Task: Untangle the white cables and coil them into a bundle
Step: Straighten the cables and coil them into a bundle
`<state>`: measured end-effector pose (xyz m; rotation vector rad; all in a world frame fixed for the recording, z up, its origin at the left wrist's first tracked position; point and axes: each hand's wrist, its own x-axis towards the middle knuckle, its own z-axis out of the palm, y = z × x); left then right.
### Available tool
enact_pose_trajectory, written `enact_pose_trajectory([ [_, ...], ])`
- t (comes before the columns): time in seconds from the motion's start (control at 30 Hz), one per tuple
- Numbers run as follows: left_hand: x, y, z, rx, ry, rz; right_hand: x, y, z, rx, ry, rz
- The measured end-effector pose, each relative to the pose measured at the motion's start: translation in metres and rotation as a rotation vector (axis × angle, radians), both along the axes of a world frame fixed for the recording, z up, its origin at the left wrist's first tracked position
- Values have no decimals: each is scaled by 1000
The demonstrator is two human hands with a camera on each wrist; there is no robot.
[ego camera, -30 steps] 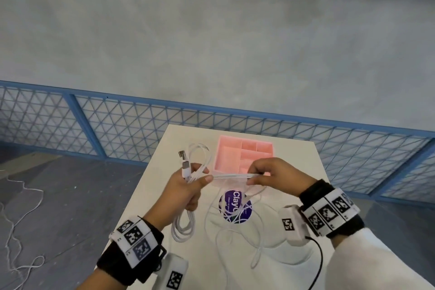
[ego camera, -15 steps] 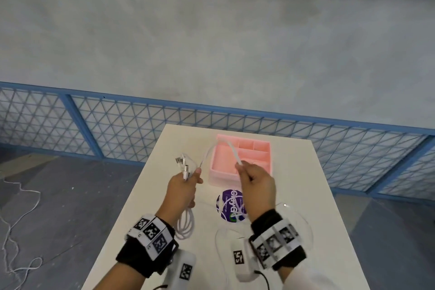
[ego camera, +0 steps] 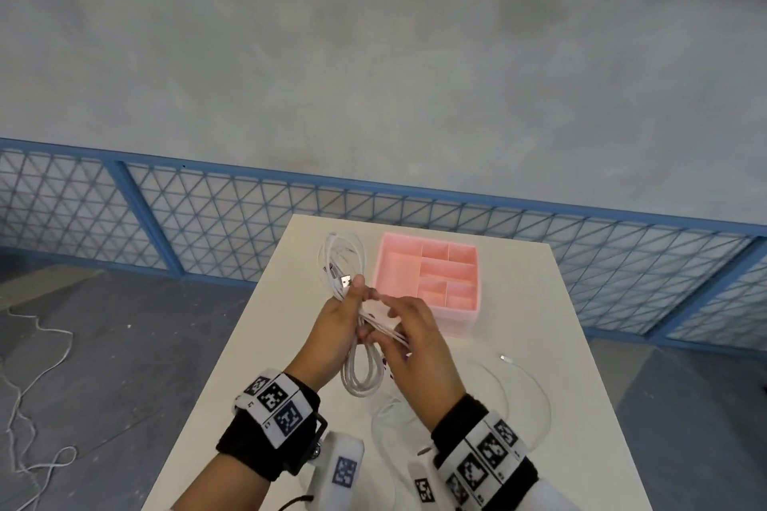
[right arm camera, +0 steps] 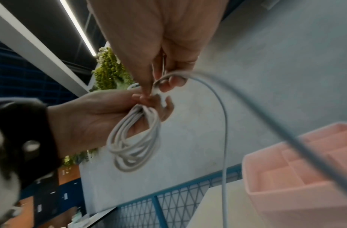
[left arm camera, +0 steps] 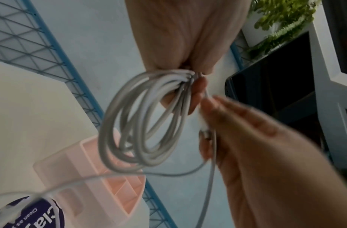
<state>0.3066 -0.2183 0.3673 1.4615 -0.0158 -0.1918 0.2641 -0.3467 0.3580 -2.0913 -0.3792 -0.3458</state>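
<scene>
My left hand [ego camera: 342,319] grips a coil of white cable [ego camera: 359,369] at its middle, held above the white table [ego camera: 265,344]; loops stick out above [ego camera: 344,257] and below the fist, with a USB plug [ego camera: 345,282] by the thumb. In the left wrist view the coil [left arm camera: 141,117] hangs from the curled fingers. My right hand [ego camera: 409,338] pinches a loose strand against the coil, seen in the right wrist view as a strand [right arm camera: 217,95] arching away from the fingertips [right arm camera: 149,92]. The loose cable [ego camera: 535,394] trails over the table to a small plug [ego camera: 504,358].
A pink compartment tray [ego camera: 427,280] stands on the table just beyond my hands. A purple round label [left arm camera: 32,214] lies on the table under the loose cable. A blue mesh fence [ego camera: 207,220] runs behind the table. Another white cord [ego camera: 37,378] lies on the floor at left.
My right hand has come back from the raised loop over the tray and met the left hand, laying the strand onto the coil. The coil now has more turns.
</scene>
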Motion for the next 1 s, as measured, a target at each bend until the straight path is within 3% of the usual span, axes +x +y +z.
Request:
enact_pose_trajectory([
  [0.13,8,19,1,34,-35,52,9,-35,-16,-199,67,32],
  [0.27,10,24,3,21,-60,67,16,-58,-26,-153,138,67],
  [0.4,13,23,14,-330,-25,126,25,-79,-46,-10,342,-52],
  [0.53,19,22,21,-480,-3,213,21,-72,-61,149,501,-95],
  [0.6,24,20,21,-511,-5,240,15,-54,-56,-42,500,-62],
  [0.73,29,21,15,-422,-69,280,-8,-18,-27,-753,488,270],
  [0.8,26,21,10,-339,-106,259,-18,-7,-9,-975,431,374],
  [0.87,20,17,4,-229,-123,207,-22,0,15,-1022,308,461],
  [1.0,-1,4,-2,-110,-91,83,-1,9,59,-791,61,530],
])
